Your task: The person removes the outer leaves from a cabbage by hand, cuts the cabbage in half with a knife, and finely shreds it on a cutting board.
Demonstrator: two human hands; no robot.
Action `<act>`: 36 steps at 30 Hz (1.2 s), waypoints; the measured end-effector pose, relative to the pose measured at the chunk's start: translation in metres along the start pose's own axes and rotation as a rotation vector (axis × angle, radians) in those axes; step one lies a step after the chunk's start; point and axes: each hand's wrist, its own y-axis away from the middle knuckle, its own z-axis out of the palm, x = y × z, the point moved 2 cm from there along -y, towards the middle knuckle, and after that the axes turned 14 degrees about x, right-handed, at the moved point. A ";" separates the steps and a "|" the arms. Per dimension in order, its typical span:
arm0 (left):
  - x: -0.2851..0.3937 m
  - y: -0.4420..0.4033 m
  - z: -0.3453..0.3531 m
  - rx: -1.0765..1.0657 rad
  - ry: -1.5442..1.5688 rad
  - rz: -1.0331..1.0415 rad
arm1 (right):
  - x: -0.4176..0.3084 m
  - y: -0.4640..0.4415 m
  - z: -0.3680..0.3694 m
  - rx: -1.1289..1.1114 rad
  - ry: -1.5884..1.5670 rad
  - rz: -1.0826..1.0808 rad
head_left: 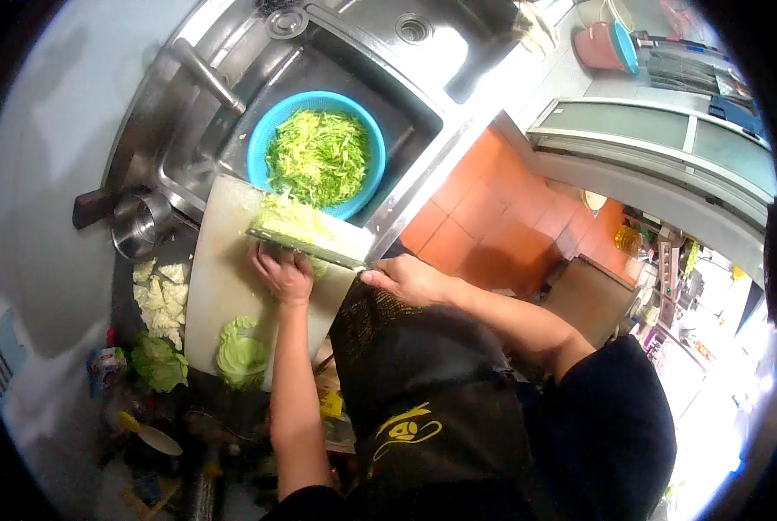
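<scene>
My right hand (410, 280) is closed round the handle end of a wide knife (310, 247), whose blade lies across the white cutting board (210, 286). Shredded cabbage (297, 217) is heaped along the far side of the blade. Just on the near side, my left hand (282, 273) has its fingers bent at the blade, over a piece of cabbage that is mostly hidden. A pale green cabbage piece (242, 352) rests at the board's near end. Beyond the board, a blue basket (378, 165) in the sink holds more shredded cabbage (319, 156).
The steel sink (414, 113) has a faucet (208, 76) at its left. Left of the board are a metal pot (139, 224), cut pale leaves (160, 300) and a green leaf (159, 363). Orange floor tiles (484, 191) show at the right.
</scene>
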 end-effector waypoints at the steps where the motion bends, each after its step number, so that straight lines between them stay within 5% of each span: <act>1: 0.001 0.000 -0.001 -0.007 -0.016 0.010 | 0.002 -0.003 0.002 0.007 -0.005 0.005; 11: -0.001 -0.003 0.002 0.059 -0.002 0.014 | 0.011 -0.070 0.034 0.109 -0.009 -0.067; 14: 0.000 -0.001 -0.002 0.074 0.042 0.032 | 0.009 -0.061 0.022 0.083 -0.121 0.066; 22: -0.003 0.007 0.004 0.028 -0.009 0.021 | 0.003 0.002 0.001 0.022 0.023 0.008; 32: -0.004 0.003 0.005 0.048 -0.044 0.040 | 0.015 -0.070 0.038 0.090 -0.008 -0.102; 36: -0.005 0.006 0.001 0.057 0.007 0.041 | 0.015 -0.058 0.023 0.080 -0.120 0.062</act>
